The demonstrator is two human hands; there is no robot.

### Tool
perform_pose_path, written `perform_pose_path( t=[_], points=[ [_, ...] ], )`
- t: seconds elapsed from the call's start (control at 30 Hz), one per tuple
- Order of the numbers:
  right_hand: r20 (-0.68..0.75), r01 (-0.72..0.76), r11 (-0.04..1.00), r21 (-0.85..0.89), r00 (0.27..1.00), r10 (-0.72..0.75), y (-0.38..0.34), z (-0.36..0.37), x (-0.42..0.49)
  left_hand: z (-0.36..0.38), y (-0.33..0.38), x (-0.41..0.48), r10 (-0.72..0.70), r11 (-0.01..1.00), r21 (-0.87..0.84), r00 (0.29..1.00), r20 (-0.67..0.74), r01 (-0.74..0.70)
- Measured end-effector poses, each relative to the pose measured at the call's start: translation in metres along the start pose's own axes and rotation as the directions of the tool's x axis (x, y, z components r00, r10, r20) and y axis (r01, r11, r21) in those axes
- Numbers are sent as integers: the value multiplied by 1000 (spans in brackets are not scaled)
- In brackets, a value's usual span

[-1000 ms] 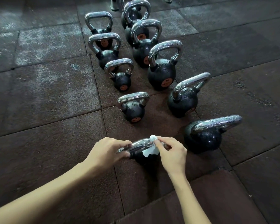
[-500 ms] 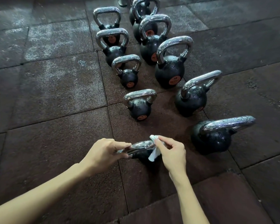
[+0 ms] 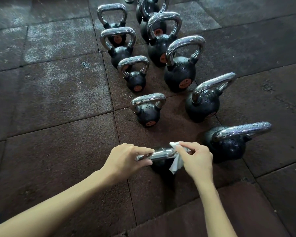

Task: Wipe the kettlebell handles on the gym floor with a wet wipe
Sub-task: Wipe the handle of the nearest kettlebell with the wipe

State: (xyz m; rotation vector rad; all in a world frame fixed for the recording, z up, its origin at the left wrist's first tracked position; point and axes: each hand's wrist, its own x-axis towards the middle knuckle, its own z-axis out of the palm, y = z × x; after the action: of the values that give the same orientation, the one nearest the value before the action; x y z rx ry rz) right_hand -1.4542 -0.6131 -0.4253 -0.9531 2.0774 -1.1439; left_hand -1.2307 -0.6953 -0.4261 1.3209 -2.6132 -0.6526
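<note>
Dark rubber floor tiles [image 3: 58,151] fill the view, and two rows of black kettlebells [image 3: 179,72] with chrome handles run away from the viewer. The nearest handle [image 3: 161,153] lies between a person's two hands, its black body mostly hidden beneath them. The left hand [image 3: 125,159] grips the bar's left end, fingers curled over it, steadying the weight. The right hand [image 3: 195,158] pinches a white wet wipe [image 3: 177,164] folded over the bar's right part, a loose corner hanging below. The neighbouring kettlebell [image 3: 229,144], just to the right, has a handle beaded with droplets. To wipe well, the cloth likely needs wrapping fully round the bar and drawing along its whole length, underside and corners included, with the left hand shifting off the stretch it covers.
</note>
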Motion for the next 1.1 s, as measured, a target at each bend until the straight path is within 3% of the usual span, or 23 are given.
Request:
perform_pose_path(
  t=[0.07, 0.23, 0.37, 0.47, 0.53, 0.57, 0.63, 0.7, 0.77, 0.9, 1.1],
  points=[
    [-71, -48, 999, -2, 996, 48, 5, -4, 3, 3, 12, 4, 3, 1000, 11, 1000, -16, -3],
    [-137, 153, 984, -88, 977, -164, -3, -5, -13, 12, 37, 21, -56, 998, 19, 998, -29, 57],
    [-248, 43, 999, -10, 968, -44, -1, -16, -7, 13, 52, 27, -74, 997, 0, 997, -15, 74],
    [-120, 154, 981, -122, 978, -169, -4, -12, -10, 10, 48, 27, -97, 995, -28, 995, -1, 97],
    [-37, 146, 976, -162, 987, -154, -12, -13, -10, 6, 42, 22, -116, 989, -93, 993, 0, 116],
    [-19, 75, 991, -114, 997, -78, -16, -16, -7, 4, 40, 17, -115, 984, -142, 993, -11, 112],
    [28, -122, 982, 146, 993, 119, -28, -22, -5, 0, 39, 6, -86, 963, -262, 994, -74, 64],
    [156, -269, 885, 380, 962, 225, -41, -21, -7, -6, 42, -2, -57, 925, -379, 990, -128, 4],
    [277, -385, 798, 464, 919, 282, -51, -14, -11, -12, 44, -1, -30, 908, -419, 990, -140, -32],
    [372, -501, 764, 408, 855, 362, -47, -6, -3, -24, 37, 11, 8, 909, -409, 984, -178, -82],
    [465, -410, 881, 237, 844, 267, -50, -4, 1, -32, 32, 12, 96, 878, -450, 980, -173, -166]
  ],
)
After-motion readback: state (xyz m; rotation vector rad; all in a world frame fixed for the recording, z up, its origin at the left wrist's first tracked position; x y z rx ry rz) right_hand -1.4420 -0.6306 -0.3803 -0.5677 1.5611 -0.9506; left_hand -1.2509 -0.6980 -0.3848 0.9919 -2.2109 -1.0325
